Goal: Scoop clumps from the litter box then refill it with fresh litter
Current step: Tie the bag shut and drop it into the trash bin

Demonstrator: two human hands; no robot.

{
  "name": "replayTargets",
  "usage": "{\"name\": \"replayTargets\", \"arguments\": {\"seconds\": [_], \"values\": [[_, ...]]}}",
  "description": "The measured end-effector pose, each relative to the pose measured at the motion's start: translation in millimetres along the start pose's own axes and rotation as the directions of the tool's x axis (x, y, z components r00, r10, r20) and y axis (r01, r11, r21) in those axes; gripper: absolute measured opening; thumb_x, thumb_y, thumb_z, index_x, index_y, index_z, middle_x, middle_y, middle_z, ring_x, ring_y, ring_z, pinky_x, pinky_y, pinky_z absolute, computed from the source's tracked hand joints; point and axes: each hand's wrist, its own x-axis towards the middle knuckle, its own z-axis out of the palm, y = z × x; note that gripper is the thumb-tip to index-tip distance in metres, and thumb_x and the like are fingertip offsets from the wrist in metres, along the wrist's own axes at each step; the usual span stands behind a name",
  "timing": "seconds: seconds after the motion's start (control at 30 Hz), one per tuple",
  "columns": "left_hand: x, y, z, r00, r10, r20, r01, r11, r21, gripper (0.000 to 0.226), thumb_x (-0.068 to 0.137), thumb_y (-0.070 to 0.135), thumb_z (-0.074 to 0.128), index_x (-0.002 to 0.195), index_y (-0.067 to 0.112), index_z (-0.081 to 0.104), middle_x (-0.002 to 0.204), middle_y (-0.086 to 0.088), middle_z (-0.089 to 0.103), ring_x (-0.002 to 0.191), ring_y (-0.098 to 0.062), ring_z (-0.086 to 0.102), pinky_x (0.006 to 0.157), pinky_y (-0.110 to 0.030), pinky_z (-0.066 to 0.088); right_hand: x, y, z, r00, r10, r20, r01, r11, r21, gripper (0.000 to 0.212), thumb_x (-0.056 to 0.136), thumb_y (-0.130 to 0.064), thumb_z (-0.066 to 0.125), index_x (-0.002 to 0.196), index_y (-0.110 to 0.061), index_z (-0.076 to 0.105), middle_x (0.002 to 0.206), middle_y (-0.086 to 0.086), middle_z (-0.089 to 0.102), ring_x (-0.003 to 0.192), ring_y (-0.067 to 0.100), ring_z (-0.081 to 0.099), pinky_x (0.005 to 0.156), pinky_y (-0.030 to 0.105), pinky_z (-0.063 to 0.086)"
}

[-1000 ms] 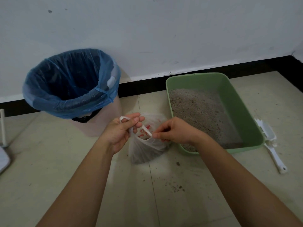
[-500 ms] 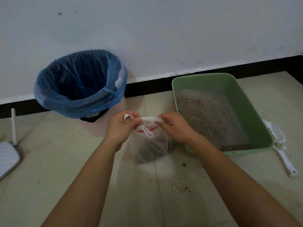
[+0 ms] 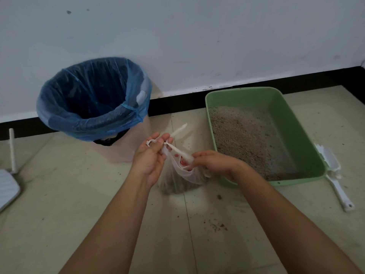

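Observation:
A small translucent white plastic bag (image 3: 182,180) with red print and dark clumps inside stands on the floor beside the green litter box (image 3: 308,143). My left hand (image 3: 151,159) pinches one handle strip of the bag, and a loose strip sticks up past its fingers. My right hand (image 3: 214,162) grips the other side of the bag's mouth. Grey litter (image 3: 246,135) covers the bottom of the litter box. A white scoop (image 3: 333,173) lies on the floor right of the box.
A bin lined with a blue bag (image 3: 94,99) stands at the wall to the left. A white device with an antenna (image 3: 7,184) sits at the far left. Spilled crumbs (image 3: 217,226) dot the tiles in front of the bag.
The handles were stretched level between both hands; now my right hand has dropped lower and my left hand has turned palm-up, with one strip sticking up.

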Motion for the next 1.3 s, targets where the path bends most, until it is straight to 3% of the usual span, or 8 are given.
{"name": "replayTargets", "arguments": {"seconds": [0.23, 0.37, 0.57, 0.67, 0.83, 0.93, 1.07, 1.3], "values": [[-3, 1, -3, 0.999, -0.003, 0.052, -0.005, 0.989, 0.147, 0.021, 0.099, 0.0, 0.047, 0.119, 0.007, 0.05, 0.099, -0.01, 0.075, 0.097, -0.02, 0.071, 0.088, -0.033, 0.055, 13, -20, 6, 0.971, -0.044, -0.234, 0.139, 0.901, 0.41, 0.06, 0.091, -0.068, 0.042, 0.123, -0.022, 0.064, 0.119, -0.005, 0.068, 0.113, 0.015, 0.06, 0.092, 0.034, 0.045], [-6, -1, 1, 1.0, 0.017, 0.023, -0.022, 0.978, 0.207, 0.026, 0.104, 0.011, 0.04, 0.129, 0.009, 0.044, 0.104, -0.012, 0.074, 0.099, -0.023, 0.071, 0.094, -0.038, 0.052, 16, -26, 16, 0.913, -0.113, -0.393, 0.3, 0.837, 0.457, 0.027, 0.096, -0.042, 0.056, 0.099, -0.022, 0.075, 0.102, -0.003, 0.071, 0.104, 0.018, 0.063, 0.094, 0.039, 0.05], [-11, -5, 2, 0.983, -0.103, -0.154, 0.037, 0.923, -0.383, 0.035, 0.106, 0.013, 0.031, 0.134, -0.003, 0.045, 0.109, -0.018, 0.071, 0.091, -0.021, 0.072, 0.089, -0.037, 0.056, 26, -44, 37, 0.904, 0.1, -0.416, 0.377, 0.274, 0.885, 0.032, 0.107, -0.028, 0.038, 0.101, -0.006, 0.061, 0.091, 0.009, 0.07, 0.087, 0.02, 0.07, 0.078, 0.031, 0.057], [-18, -12, -11, 0.948, -0.139, -0.285, -0.046, 0.829, -0.558, 0.042, 0.101, 0.001, 0.026, 0.141, 0.003, 0.039, 0.059, -0.006, 0.052, 0.046, -0.015, 0.057, 0.077, -0.038, 0.057, 30, -52, 45, 0.909, 0.202, -0.364, 0.358, 0.068, 0.931, 0.033, 0.108, -0.026, 0.034, 0.088, -0.008, 0.053, 0.054, 0.0, 0.048, 0.047, 0.012, 0.057, 0.055, 0.028, 0.054], [-26, -28, -65, 0.79, 0.145, -0.596, -0.062, 0.986, 0.158, 0.036, 0.096, 0.004, 0.029, 0.121, 0.013, 0.055, 0.06, -0.006, 0.04, 0.046, -0.015, 0.037, 0.045, -0.027, 0.041, 44, -27, 19, 0.721, 0.357, -0.594, 0.238, 0.677, 0.696, 0.028, 0.104, -0.023, 0.035, 0.088, -0.012, 0.055, 0.056, -0.001, 0.039, 0.041, 0.011, 0.035, 0.038, 0.023, 0.027], [-31, -32, -100, 0.765, 0.529, -0.366, -0.079, 0.641, 0.764, 0.027, 0.098, 0.012, 0.033, 0.108, 0.02, 0.057, 0.087, -0.009, 0.059, 0.074, -0.024, 0.056, 0.069, -0.04, 0.053, 44, -15, 10, 0.645, -0.033, -0.764, 0.055, 0.998, 0.003, 0.035, 0.106, -0.023, 0.035, 0.087, -0.011, 0.062, 0.071, 0.001, 0.053, 0.061, 0.017, 0.048, 0.055, 0.027, 0.034], [-35, -25, -101, 0.742, 0.639, -0.203, -0.119, 0.423, 0.898, 0.021, 0.1, 0.008, 0.034, 0.109, 0.01, 0.054, 0.075, 0.002, 0.052, 0.067, -0.016, 0.049, 0.066, -0.03, 0.036, 42, -18, 11, 0.677, -0.535, -0.505, 0.018, 0.698, -0.716, 0.034, 0.107, -0.025, 0.033, 0.099, -0.007, 0.061, 0.084, 0.019, 0.067, 0.073, 0.034, 0.063, 0.067, 0.04, 0.05], [-39, -11, -50, 0.776, 0.625, 0.089, -0.394, 0.369, 0.842, 0.019, 0.103, 0.016, 0.037, 0.109, 0.017, 0.055, 0.071, 0.014, 0.052, 0.059, 0.001, 0.05, 0.059, -0.018, 0.04, 22, -26, 3, 0.628, -0.432, -0.647, 0.104, 0.871, -0.48, 0.044, 0.106, -0.038, 0.034, 0.105, -0.015, 0.071, 0.099, 0.01, 0.072, 0.094, 0.028, 0.066, 0.082, 0.034, 0.048]]}}
